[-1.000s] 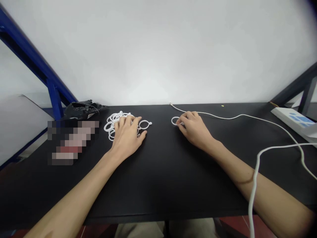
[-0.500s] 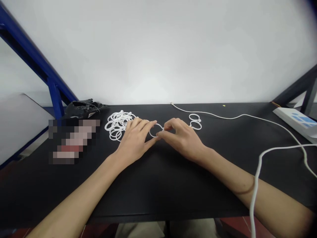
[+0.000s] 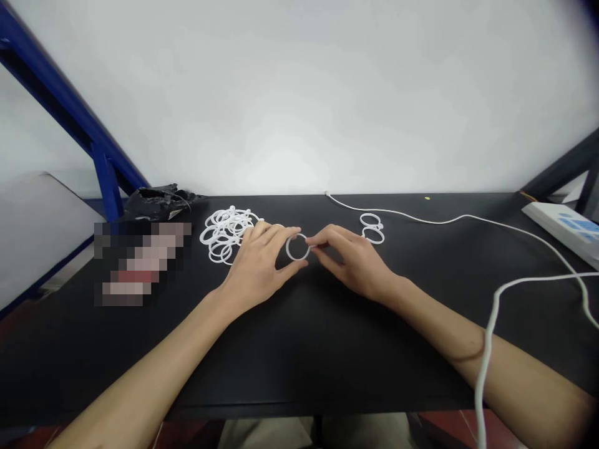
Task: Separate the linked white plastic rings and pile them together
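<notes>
Between my hands, a white plastic ring [image 3: 297,247] stands at the middle of the black table. My left hand [image 3: 264,252] pinches its left side, and my right hand [image 3: 350,259] grips its right side with thumb and finger. The heel of my left hand lies just in front of a loose pile of white plastic rings [image 3: 225,235], with its fingertips beside the pile. To the right of my right hand, a small group of linked white rings [image 3: 372,229] lies apart from it.
A thin white cable [image 3: 444,220] runs along the back of the black table [image 3: 299,355]. A thicker white cable [image 3: 489,337] crosses my right forearm. A black bag [image 3: 159,202] and a pixelated patch [image 3: 140,262] are at the left. A white power strip [image 3: 561,234] is at the right.
Over the last second my hands came together at the table's middle around one ring. Linked rings now lie to the right, and my left hand has moved off the pile.
</notes>
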The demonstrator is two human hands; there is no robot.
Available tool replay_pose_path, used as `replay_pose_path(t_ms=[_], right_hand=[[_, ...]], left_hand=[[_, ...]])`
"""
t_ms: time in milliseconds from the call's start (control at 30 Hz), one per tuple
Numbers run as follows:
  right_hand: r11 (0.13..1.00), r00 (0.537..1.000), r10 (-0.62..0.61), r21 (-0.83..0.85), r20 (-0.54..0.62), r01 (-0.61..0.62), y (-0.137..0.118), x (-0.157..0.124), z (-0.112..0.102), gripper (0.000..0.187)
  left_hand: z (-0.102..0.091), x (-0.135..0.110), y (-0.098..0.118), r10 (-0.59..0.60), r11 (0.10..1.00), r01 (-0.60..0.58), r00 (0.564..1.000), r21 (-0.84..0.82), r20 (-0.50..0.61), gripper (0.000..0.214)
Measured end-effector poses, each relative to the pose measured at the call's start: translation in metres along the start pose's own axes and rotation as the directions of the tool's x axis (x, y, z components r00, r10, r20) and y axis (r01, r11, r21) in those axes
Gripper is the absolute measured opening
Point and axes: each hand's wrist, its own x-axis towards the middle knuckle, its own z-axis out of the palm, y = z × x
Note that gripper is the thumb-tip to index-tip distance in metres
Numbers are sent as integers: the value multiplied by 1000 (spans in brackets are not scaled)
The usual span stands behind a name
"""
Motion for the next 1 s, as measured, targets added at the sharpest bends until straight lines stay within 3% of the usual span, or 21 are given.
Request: replay_pose_path(t_ms=[233,333,400,467,567,633,700,800,1000], right_hand=[[999,998,-44,-16,43,45,0,0,4,11],[999,997,39,-14,66,-38,3,1,4,18],[984,987,146,-111,64,-138,7,2,0,26],[916,963,267,-321,31,-243,13,2,-8,28],[695,898,440,-629,-11,-348,22,1,-22,26],[595,844,536,-708,-3,-380,26,-1,-30,26],[567,802,595,-729,39,-385,28,-3,-34,22],[635,803,583,-687,125,-353,28,-5,-32,15],[896,940,282,-404,192,-186,24,-4,-20,23]], left_hand=[[1,0,-1,46,999,-46,998,-17,31,33],[1,1,-4,8,1000,-9,999,9,35,36],[2,2,-8,-46,997,44,998,62,34,36],[2,2,-13,-95,987,90,995,131,31,34],[4,1,-22,-134,965,125,991,230,23,33],[5,0,-26,-156,947,144,988,287,18,33],[5,-1,-27,-182,930,167,983,327,14,35],[6,-1,-27,-207,917,191,978,350,6,38],[3,1,-24,-202,930,202,979,307,-30,39]])
